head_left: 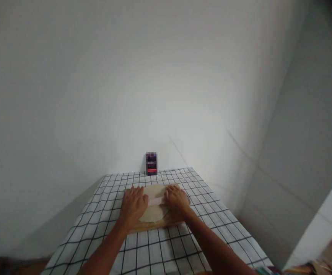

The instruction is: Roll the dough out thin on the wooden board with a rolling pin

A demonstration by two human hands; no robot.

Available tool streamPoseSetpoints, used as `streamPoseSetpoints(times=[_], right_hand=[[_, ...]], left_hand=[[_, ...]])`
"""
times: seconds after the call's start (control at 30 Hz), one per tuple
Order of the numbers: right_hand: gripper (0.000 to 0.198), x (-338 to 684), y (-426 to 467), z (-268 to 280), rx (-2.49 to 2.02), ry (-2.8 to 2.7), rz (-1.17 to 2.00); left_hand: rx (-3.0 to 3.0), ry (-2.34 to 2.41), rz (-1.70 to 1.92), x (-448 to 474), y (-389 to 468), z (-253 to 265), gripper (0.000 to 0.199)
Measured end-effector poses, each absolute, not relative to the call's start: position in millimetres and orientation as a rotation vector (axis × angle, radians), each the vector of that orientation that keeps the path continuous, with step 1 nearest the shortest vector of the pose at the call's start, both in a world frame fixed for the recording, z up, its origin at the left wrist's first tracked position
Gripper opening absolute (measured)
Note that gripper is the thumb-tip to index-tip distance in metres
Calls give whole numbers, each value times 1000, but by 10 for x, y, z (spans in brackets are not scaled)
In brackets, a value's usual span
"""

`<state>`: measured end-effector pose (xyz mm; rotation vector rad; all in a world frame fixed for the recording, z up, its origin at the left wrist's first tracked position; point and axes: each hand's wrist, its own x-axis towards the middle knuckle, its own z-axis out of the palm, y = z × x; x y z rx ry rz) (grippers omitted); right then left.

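A flat, pale sheet of dough lies on a wooden board. Across the dough runs a light-coloured rolling pin, its middle showing between my hands. My left hand is over the pin's left part, fingers pointing forward and thumb towards the middle. Over the right part rests my right hand, its fingers bent over the pin. Both ends of the pin are mostly hidden beneath my hands. Around the hands, the dough reaches past the pin to the front and back.
A white tablecloth with black grid lines covers the table under the board. At the far edge, a dark, pixelated upright object stands against the white wall. Another wall rises on the right.
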<state>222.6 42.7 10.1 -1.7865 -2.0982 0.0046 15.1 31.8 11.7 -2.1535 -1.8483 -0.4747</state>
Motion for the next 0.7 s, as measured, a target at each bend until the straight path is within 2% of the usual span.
streamPoseSetpoints(times=[0.2, 0.7], right_hand=[[42, 2248, 89, 30, -1750, -2095, -59], [52, 2230, -468, 22, -1711, -2105, 24]], left_hand=[[-2243, -1648, -565, 115, -3, 33, 46], [-2190, -1623, -649, 104, -574, -100, 50]])
